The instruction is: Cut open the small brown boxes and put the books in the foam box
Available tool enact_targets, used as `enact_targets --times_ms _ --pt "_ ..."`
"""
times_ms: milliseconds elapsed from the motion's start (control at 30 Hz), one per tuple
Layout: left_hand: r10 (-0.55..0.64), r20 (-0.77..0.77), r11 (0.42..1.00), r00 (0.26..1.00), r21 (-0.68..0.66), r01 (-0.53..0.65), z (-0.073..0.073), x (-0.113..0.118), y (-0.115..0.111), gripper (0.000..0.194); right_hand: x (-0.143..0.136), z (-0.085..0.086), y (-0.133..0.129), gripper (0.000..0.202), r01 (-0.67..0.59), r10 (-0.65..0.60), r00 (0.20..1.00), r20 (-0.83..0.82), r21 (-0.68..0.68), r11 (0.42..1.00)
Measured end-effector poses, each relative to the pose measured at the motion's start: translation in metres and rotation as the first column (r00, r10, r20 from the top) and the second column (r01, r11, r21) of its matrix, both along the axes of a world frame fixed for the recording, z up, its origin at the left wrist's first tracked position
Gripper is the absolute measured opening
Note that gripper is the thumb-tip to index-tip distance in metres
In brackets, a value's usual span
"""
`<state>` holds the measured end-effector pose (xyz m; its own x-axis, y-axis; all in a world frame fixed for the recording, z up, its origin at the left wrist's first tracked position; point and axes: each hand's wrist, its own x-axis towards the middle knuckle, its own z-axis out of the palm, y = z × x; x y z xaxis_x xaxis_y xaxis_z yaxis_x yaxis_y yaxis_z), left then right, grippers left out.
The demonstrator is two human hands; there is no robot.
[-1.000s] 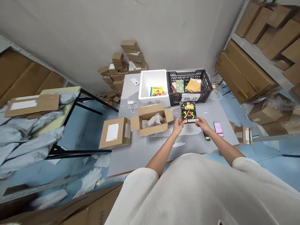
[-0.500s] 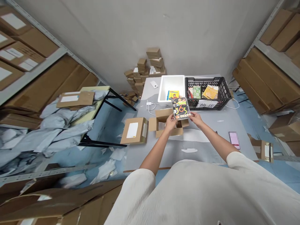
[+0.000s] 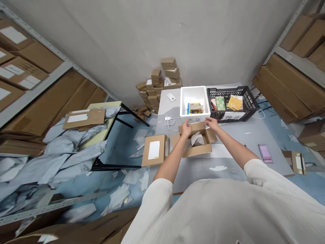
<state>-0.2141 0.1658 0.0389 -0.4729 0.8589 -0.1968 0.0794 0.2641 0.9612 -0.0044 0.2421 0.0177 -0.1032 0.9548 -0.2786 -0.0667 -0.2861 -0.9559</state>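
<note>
Apparently, we were working over the open box [image 3: 199, 150]: R hand [image 3: 212, 124] fingers loose, empty; L hand [image 3: 186, 129] grip unclear; next prob. needed a steadied flap [image 3: 211, 136].

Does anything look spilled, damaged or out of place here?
Yes. White scraps lie strewn on the blue floor left of the grey table, like litter. The table's surface has ragged pale patches, as if worn or peeled. The pink phone shows only as blocky pixels. The open carton on the table looks intact.

This looks like a parcel stockroom: metal shelves [image 3: 57, 72] of cardboard boxes [image 3: 40, 56], piled mailing bags [image 3: 61, 144], an open carton [image 3: 196, 151].
</note>
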Motion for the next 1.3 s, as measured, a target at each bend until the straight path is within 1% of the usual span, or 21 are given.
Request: enact_targets --times_ms 167,300,367,433,533,600,667,733,767,833,867,900,933,967,1033,1100,1133,1167,1200,1267,1300 --pt "-0.057 -0.123 0.998 0.991 -0.008 0.056 -0.022 -0.01 -0.025 0.045 0.016 -0.014 -0.02 0.034 0.018 -0.018 0.992 0.127 0.001 1.0" --pt "-0.059 -0.199 0.998 0.978 -0.017 0.057 -0.028 -0.019 -0.045 0.044 0.037 -0.024 -0.03 0.034 0.0 -0.035 0.943 0.332 0.103 0.995" --pt "-0.032 -0.268 0.998 0.963 -0.062 0.016 -0.029 -0.022 -0.058 0.045 0.049 -0.031 -0.035 0.04 0.011 -0.073 0.897 0.436 0.142 0.99" --pt "0.011 -0.343 0.989 0.939 -0.137 -0.062 -0.03 -0.025 -0.072 0.052 0.06 -0.037 -0.042 0.047 0.047 -0.12 0.84 0.53 0.149 0.988" --pt "0.076 -0.409 0.943 0.909 -0.266 -0.199 -0.035 -0.029 -0.09 0.069 0.07 -0.046 -0.052 0.051 0.084 -0.1 0.797 0.595 0.055 0.995" --pt "0.115 -0.393 0.899 0.912 -0.35 -0.264 -0.038 -0.033 -0.099 0.079 0.071 -0.049 -0.059 0.05 0.107 -0.066 0.788 0.612 -0.031 0.994" --pt "0.147 -0.324 0.864 0.934 -0.418 -0.281 -0.041 -0.036 -0.106 0.087 0.069 -0.049 -0.065 0.047 0.134 -0.066 0.777 0.627 -0.062 0.989" --pt "0.174 -0.272 0.86 0.946 -0.427 -0.281 -0.041 -0.039 -0.112 0.091 0.066 -0.047 -0.071 0.047 0.135 -0.079 0.797 0.599 -0.048 0.99" --pt "0.179 -0.268 0.875 0.947 -0.396 -0.277 -0.041 -0.04 -0.116 0.091 0.065 -0.046 -0.074 0.049 0.119 -0.077 0.827 0.557 -0.04 0.992" --pt "0.143 -0.289 0.934 0.947 -0.278 -0.226 -0.038 -0.039 -0.124 0.083 0.062 -0.041 -0.081 0.059 0.052 -0.033 0.898 0.439 -0.032 0.998" --pt "0.085 -0.305 0.963 0.949 -0.219 -0.156 -0.036 -0.038 -0.129 0.077 0.061 -0.038 -0.085 0.063 -0.001 0.013 0.923 0.384 -0.033 0.999" --pt "-0.01 -0.324 0.982 0.946 -0.181 -0.052 -0.035 -0.036 -0.134 0.072 0.06 -0.036 -0.09 0.066 -0.059 0.069 0.936 0.346 -0.038 0.998" --pt "-0.131 -0.346 0.981 0.929 -0.178 0.073 -0.033 -0.035 -0.139 0.07 0.059 -0.033 -0.095 0.069 -0.117 0.127 0.936 0.33 -0.048 0.992" --pt "-0.266 -0.372 0.958 0.889 -0.209 0.199 -0.033 -0.033 -0.145 0.072 0.058 -0.031 -0.1 0.07 -0.169 0.181 0.926 0.33 -0.065 0.983" --pt "-0.506 -0.415 0.858 0.756 -0.326 0.396 -0.034 -0.031 -0.155 0.09 0.056 -0.028 -0.109 0.071 -0.235 0.263 0.906 0.333 -0.124 0.964" --pt "-0.638 -0.435 0.768 0.635 -0.413 0.49 -0.037 -0.031 -0.163 0.114 0.054 -0.026 -0.117 0.072 -0.263 0.312 0.903 0.296 -0.195 0.945" --pt "-0.661 -0.442 0.75 0.606 -0.425 0.507 -0.039 -0.033 -0.165 0.122 0.054 -0.025 -0.119 0.072 -0.271 0.325 0.907 0.267 -0.221 0.937" --pt "-0.661 -0.446 0.75 0.604 -0.417 0.513 -0.041 -0.035 -0.167 0.124 0.054 -0.025 -0.121 0.072 -0.276 0.331 0.913 0.24 -0.237 0.932" --pt "-0.641 -0.441 0.767 0.628 -0.392 0.508 -0.043 -0.037 -0.168 0.121 0.054 -0.024 -0.121 0.071 -0.277 0.331 0.917 0.221 -0.243 0.929" --pt "-0.556 -0.403 0.829 0.727 -0.326 0.453 -0.048 -0.041 -0.165 0.103 0.055 -0.023 -0.121 0.069 -0.264 0.318 0.923 0.217 -0.244 0.933" --pt "-0.493 -0.38 0.866 0.783 -0.299 0.401 -0.05 -0.043 -0.163 0.092 0.056 -0.023 -0.121 0.067 -0.251 0.307 0.925 0.226 -0.246 0.936"
